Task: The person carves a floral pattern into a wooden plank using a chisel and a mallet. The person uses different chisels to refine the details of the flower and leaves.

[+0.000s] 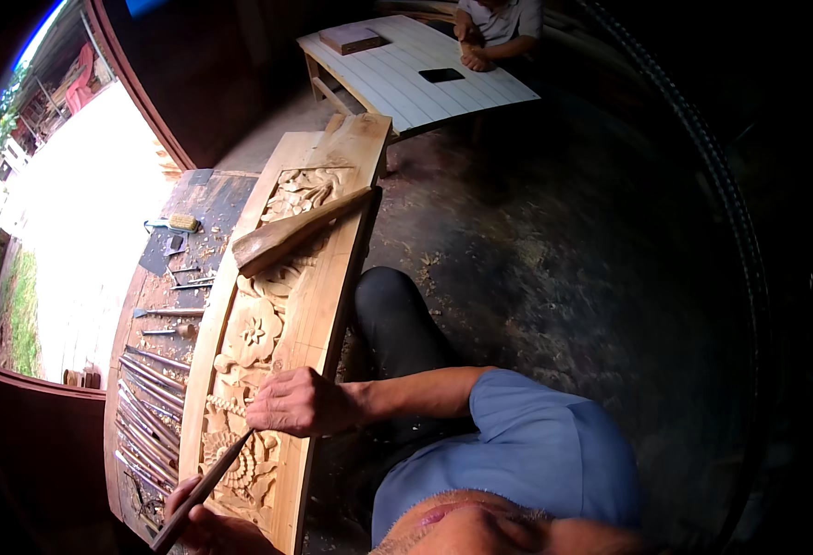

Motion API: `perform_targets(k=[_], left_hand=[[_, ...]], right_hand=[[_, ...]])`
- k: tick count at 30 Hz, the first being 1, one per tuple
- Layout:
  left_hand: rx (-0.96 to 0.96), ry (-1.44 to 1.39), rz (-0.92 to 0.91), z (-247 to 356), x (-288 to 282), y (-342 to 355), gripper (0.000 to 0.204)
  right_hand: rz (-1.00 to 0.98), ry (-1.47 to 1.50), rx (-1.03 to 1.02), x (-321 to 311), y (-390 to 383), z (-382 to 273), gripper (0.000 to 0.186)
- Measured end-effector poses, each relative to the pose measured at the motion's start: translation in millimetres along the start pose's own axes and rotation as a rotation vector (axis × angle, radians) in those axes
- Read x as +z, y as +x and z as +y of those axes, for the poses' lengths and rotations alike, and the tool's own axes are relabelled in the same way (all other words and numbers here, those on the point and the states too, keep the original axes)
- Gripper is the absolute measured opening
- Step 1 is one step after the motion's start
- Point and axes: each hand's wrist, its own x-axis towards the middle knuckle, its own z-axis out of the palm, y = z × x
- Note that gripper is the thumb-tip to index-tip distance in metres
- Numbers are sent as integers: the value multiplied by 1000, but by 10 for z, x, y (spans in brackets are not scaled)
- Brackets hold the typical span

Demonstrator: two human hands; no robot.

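A long wooden panel carved in relief with flowers, leaves and beaded strands lies along the bench in front of me. Low at the left, the fingers of my left hand are wrapped around the thick end of a dark, tapered carving chisel. My right hand rests on the panel with fingers closed around the chisel's narrow end. Its working tip is hidden by those fingers. Farther up, a club-shaped wooden mallet lies slantwise across the carving, out of both hands.
Several chisels lie in a row on the worktop left of the panel, among wood chips. A brush is beyond them. At the back, another person works at a white table bearing a wooden block.
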Motion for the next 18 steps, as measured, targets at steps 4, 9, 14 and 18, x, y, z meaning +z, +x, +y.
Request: perform_targets(k=[4, 9, 14, 18], left_hand=[[-186, 12, -38, -251, -132, -182, 27], [-7, 108, 316, -125, -474, 29, 21], [-76, 439, 459, -228, -1474, 543, 26], [-197, 609, 571, -581, -2240, 100, 26]], right_hand=[[-80, 173, 21, 190, 133, -26, 18], [-129, 288, 90, 267, 206, 42, 18], [-181, 132, 328, 154, 136, 101, 12], [-207, 147, 292, 237, -41, 67, 10]])
